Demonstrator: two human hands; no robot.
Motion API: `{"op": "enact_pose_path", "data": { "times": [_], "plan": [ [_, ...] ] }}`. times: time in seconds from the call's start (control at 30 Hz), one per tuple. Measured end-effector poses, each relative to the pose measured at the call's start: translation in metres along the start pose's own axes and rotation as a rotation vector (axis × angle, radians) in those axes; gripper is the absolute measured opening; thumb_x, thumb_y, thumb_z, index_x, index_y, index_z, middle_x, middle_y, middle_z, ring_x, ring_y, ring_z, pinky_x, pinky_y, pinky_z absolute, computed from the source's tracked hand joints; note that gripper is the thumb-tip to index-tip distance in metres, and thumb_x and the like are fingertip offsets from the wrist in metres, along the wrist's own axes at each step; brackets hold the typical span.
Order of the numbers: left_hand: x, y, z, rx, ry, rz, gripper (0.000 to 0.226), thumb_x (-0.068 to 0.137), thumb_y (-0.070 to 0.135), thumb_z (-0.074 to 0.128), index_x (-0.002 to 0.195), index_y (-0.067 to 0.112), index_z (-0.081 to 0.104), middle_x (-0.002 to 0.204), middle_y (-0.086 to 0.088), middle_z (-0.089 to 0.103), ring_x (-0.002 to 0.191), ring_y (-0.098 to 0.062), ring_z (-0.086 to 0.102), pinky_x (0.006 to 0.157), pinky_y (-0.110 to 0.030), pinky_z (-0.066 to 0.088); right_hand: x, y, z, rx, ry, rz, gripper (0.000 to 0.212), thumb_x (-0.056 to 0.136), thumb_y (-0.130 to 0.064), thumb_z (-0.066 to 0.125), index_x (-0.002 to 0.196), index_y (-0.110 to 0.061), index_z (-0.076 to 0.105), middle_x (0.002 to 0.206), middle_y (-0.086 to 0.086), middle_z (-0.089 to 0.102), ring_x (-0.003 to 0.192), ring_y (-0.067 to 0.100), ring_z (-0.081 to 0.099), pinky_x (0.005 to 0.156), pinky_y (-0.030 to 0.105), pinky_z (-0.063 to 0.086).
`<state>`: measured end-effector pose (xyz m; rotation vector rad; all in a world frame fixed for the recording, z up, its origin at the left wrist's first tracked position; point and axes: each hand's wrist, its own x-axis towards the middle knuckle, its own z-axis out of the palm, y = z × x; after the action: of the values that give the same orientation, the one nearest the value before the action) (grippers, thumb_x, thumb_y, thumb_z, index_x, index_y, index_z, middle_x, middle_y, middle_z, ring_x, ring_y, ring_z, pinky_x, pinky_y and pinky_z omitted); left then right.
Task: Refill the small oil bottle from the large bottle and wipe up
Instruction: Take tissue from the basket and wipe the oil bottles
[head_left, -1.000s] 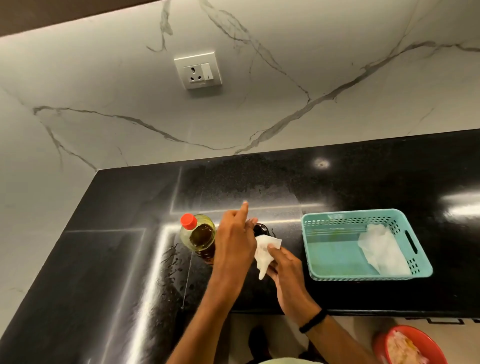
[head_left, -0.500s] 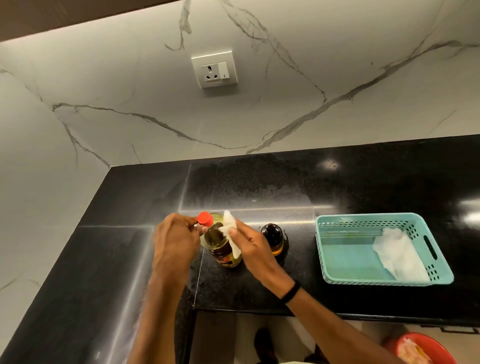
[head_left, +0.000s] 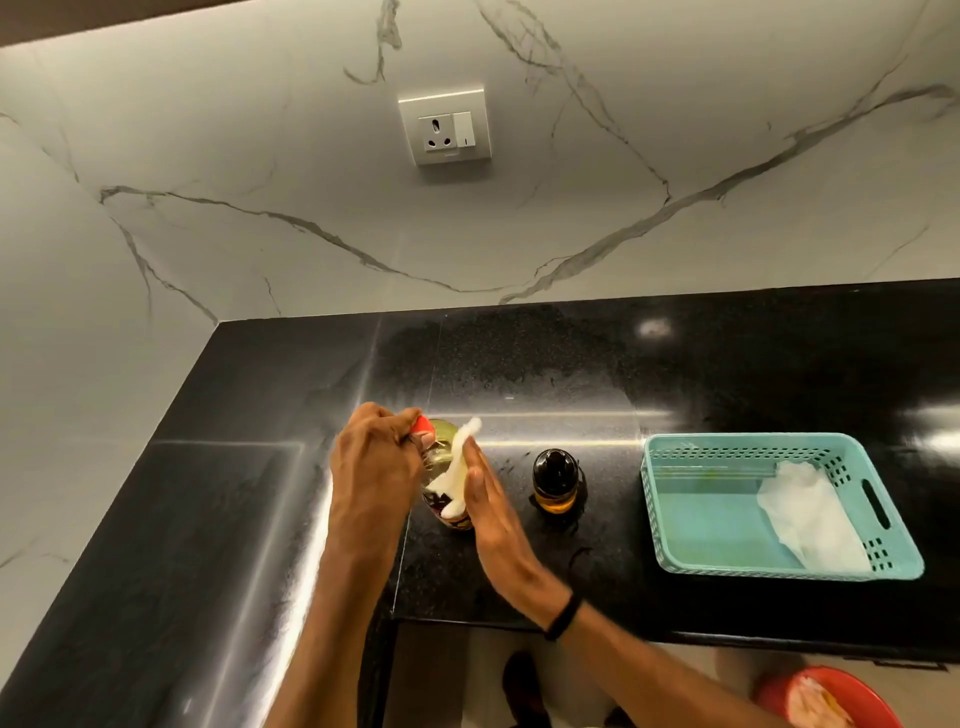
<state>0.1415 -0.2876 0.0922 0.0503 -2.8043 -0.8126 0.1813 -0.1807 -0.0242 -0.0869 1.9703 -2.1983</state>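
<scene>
Right hand (head_left: 491, 501) flat, pressing tissue (head_left: 458, 467) against bottle (head_left: 440, 447)

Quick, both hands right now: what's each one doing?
Left hand: closed, gripping the red cap of the large bottle.
Right hand: open, straight fingers pressing a tissue against the large bottle.

Single wide-angle head cam, facing forward and down: marble wall (head_left: 249, 156) at 12 o'clock, black counter (head_left: 571, 364) below it, left hand (head_left: 375, 480) and right hand (head_left: 491, 512) close at 6 o'clock, basket (head_left: 753, 570) at 4 o'clock.
</scene>
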Motion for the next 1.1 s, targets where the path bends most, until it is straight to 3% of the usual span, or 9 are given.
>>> {"op": "enact_pose_path", "data": {
  "times": [0.13, 0.2, 0.27, 0.33, 0.43, 0.57, 0.77, 0.97, 1.1],
  "plan": [
    [0.001, 0.001, 0.002, 0.018, -0.009, -0.012, 0.02, 0.09, 0.015, 0.07, 0.109, 0.009, 0.075, 0.083, 0.006, 0.052, 0.063, -0.002, 0.048, 0.051, -0.008, 0.039, 0.007, -0.003, 0.001, 0.008, 0.022, 0.058, 0.078, 0.087, -0.08, 0.024, 0.154, -0.042, 0.015, 0.161, -0.016, 0.021, 0.147, -0.001, 0.02, 0.123, 0.044, 0.02],
    [0.002, 0.001, 0.004, 0.033, -0.02, -0.012, 0.018, 0.091, 0.016, 0.069, 0.105, 0.007, 0.075, 0.084, 0.001, 0.055, 0.065, -0.006, 0.052, 0.058, -0.019, 0.05, 0.036, -0.02, -0.005, 0.055, -0.021, 0.149, 0.091, 0.079, -0.088, 0.021, 0.15, -0.033, 0.033, 0.156, 0.001, 0.038, 0.143, 0.015, 0.036, 0.119, 0.05, 0.026],
    [0.005, 0.002, 0.004, 0.045, -0.026, -0.031, 0.021, 0.091, 0.017, 0.069, 0.108, 0.006, 0.074, 0.087, -0.002, 0.056, 0.068, -0.008, 0.051, 0.063, -0.028, 0.053, 0.063, -0.04, -0.012, 0.104, -0.111, 0.218, 0.091, 0.077, -0.089, 0.017, 0.126, -0.027, 0.061, 0.134, 0.012, 0.061, 0.127, 0.025, 0.056, 0.115, 0.052, 0.034],
    [0.009, 0.001, 0.004, 0.048, -0.029, -0.056, 0.025, 0.091, 0.017, 0.069, 0.113, 0.007, 0.073, 0.089, -0.002, 0.057, 0.069, -0.01, 0.05, 0.065, -0.029, 0.051, 0.079, -0.045, -0.016, 0.13, -0.197, 0.248, 0.086, 0.08, -0.085, 0.013, 0.108, -0.026, 0.069, 0.119, 0.014, 0.069, 0.117, 0.026, 0.063, 0.114, 0.051, 0.035],
    [0.009, 0.001, 0.003, 0.064, -0.037, -0.069, 0.028, 0.09, 0.018, 0.07, 0.116, 0.009, 0.072, 0.092, -0.004, 0.059, 0.076, -0.017, 0.054, 0.068, -0.033, 0.054, 0.072, -0.033, -0.02, 0.133, -0.221, 0.224, 0.084, 0.083, -0.083, 0.013, 0.13, -0.03, 0.059, 0.136, 0.004, 0.061, 0.131, 0.019, 0.052, 0.118, 0.045, 0.028],
    [0.006, 0.005, 0.004, 0.11, -0.016, -0.036, 0.024, 0.089, 0.014, 0.069, 0.113, 0.009, 0.073, 0.091, -0.005, 0.059, 0.074, -0.019, 0.057, 0.066, -0.032, 0.054, 0.026, 0.0, -0.016, 0.197, -0.1, 0.165, 0.057, 0.096, -0.065, 0.021, 0.14, -0.039, 0.046, 0.138, -0.02, 0.056, 0.131, -0.003, 0.047, 0.106, 0.015, 0.034],
    [0.004, 0.008, 0.006, 0.111, -0.007, 0.003, 0.024, 0.09, 0.011, 0.069, 0.113, 0.006, 0.072, 0.085, 0.001, 0.051, 0.064, -0.007, 0.046, 0.056, -0.014, 0.035, 0.019, 0.006, -0.008, 0.163, -0.065, 0.205, 0.061, 0.092, -0.072, 0.022, 0.138, -0.04, 0.047, 0.141, -0.016, 0.053, 0.129, -0.008, 0.046, 0.1, 0.006, 0.034],
    [0.003, 0.015, 0.006, 0.107, 0.004, -0.012, 0.014, 0.088, 0.008, 0.069, 0.098, 0.0, 0.074, 0.077, 0.004, 0.044, 0.059, -0.004, 0.04, 0.051, -0.012, 0.027, 0.08, -0.013, -0.026, 0.146, -0.15, 0.466, 0.085, 0.088, -0.077, 0.003, 0.151, -0.027, 0.032, 0.159, 0.007, 0.028, 0.146, 0.019, 0.022, 0.117, 0.042, 0.007],
    [0.003, 0.015, 0.006, 0.15, 0.012, -0.015, 0.015, 0.088, 0.008, 0.068, 0.098, 0.0, 0.075, 0.076, 0.002, 0.045, 0.057, -0.006, 0.038, 0.052, -0.016, 0.029, 0.049, 0.0, -0.023, 0.197, -0.146, 0.373, 0.071, 0.091, -0.075, 0.008, 0.143, -0.04, 0.041, 0.157, -0.003, 0.034, 0.14, 0.007, 0.03, 0.119, 0.04, 0.011]
  ]
}}
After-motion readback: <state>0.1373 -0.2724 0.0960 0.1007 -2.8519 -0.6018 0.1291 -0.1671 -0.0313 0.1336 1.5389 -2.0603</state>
